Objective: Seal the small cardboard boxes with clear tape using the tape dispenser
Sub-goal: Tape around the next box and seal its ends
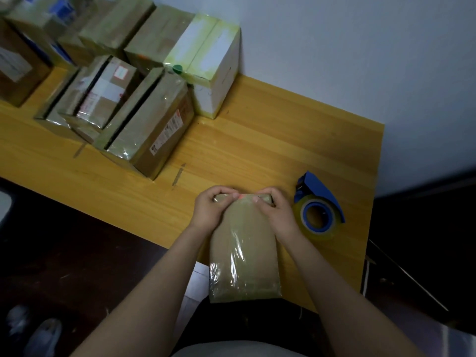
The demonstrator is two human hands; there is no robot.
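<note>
- Yellow wood makes up the table (257, 140), which runs from the far left to a corner at the right, against a pale wall.
- At the back left sits a pile of boxes (144, 124), most of them brown and glossy with wrap, with a white box (219, 73) at its right end; they look already done.
- The box (243, 253) being worked on lies lengthwise at the near edge of the table, its near end hanging past the edge toward the person. Clear tape (231, 276) shines along its top and wrinkles over the near end.
- The tape dispenser (318, 202), blue with a roll on it, lies on the table just beside the box to the right, with no hand on it.
- The left hand (208, 210) and right hand (275, 212) both grip the far end of the box, fingers curled over the far edge and thumbs pressing down on top, close together.
- The step seems to be smoothing the tape end down over the far edge.
- Next, probably: set this box with the pile, or pick up the dispenser for another strip. Whether any seam is still open cannot be told from here.
</note>
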